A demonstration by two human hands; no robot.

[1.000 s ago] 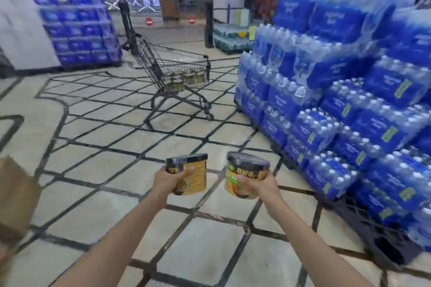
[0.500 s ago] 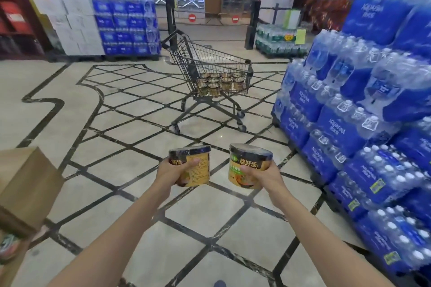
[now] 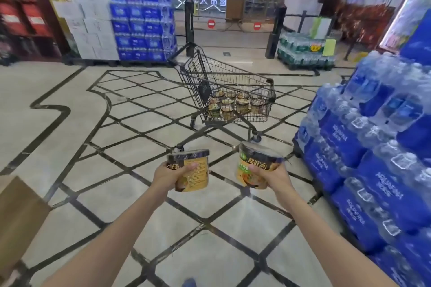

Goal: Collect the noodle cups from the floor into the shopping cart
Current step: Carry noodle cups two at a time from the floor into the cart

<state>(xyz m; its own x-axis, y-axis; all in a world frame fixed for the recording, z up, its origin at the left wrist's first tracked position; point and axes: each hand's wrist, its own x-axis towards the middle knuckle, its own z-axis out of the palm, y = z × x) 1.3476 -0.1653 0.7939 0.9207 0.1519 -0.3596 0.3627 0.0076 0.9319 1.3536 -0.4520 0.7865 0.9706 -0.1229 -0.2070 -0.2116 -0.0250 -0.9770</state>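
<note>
Left grip: the left hand [image 3: 166, 176] is curled round a noodle cup [image 3: 191, 170], thumb across the printed side facing the camera, other fingers hidden behind the cup.
Right grip: the right hand [image 3: 271, 176] wraps a second noodle cup [image 3: 257, 165] from its right side, thumb lying on the label, fingertips out of sight behind.
Left cup axis: close to upright, dark lid end up, top leaning slightly right; the base is cut off by the palm.
Right cup axis: tilted, lid end up and leaning left and away; the large characters on its dark band face the camera.
Cups relative to each other: side by side at the same height, apart, not touching.
Shopping cart [image 3: 233, 81]: stands on the tiled floor [image 3: 140, 128] ahead of both hands, well apart from them, long axis running from the handle at upper left to the nose at right.
Cups in cart [image 3: 233, 102]: a cluster standing lids-up on the basket bottom; the wire mesh blurs them and the count is unclear.
Water packs [image 3: 373, 170]: blue stack along the right, cut off by the edge.
Cardboard box [image 3: 18, 219]: lower left, only partly in view.
Far stacks and gate signs: blurred, text unreadable.
</note>
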